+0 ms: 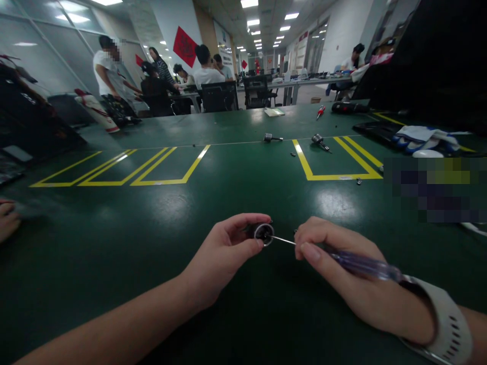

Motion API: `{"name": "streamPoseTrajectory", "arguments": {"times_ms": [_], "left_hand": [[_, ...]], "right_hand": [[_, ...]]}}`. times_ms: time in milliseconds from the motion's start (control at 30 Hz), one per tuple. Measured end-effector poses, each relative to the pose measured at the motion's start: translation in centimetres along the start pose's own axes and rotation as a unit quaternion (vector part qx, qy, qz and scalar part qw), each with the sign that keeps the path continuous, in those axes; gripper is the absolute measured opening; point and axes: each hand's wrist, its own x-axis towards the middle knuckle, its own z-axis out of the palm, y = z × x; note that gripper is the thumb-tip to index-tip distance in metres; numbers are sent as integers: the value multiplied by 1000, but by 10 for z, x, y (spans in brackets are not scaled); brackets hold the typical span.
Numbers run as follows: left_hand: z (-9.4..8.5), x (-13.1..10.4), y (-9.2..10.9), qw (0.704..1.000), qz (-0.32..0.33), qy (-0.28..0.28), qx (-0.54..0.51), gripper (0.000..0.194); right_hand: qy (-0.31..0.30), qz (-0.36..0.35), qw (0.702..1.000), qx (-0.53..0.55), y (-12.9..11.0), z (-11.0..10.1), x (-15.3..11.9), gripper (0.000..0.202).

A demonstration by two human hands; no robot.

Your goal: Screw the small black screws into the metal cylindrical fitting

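Observation:
Near the middle of the view, my left hand is closed around a small round metal part, whose ringed open end faces right. My right hand grips a screwdriver with a clear purplish handle. The thin shaft points left, and its tip reaches into the ringed end of the part; the exact contact inside is too small to tell. Both hands are above the green table.
Two metal parts with shafts lie farther back, near yellow tape outlines. A red screwdriver, white-blue gloves and small bits sit to the right. Another person's hand rests at the left edge.

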Motion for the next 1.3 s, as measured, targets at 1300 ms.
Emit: {"name": "streamPoseTrajectory", "arguments": {"times_ms": [1300], "left_hand": [[0,1,2,999,-15,12,36,26]], "right_hand": [[217,231,921,227,42,-14,28,28]]}}
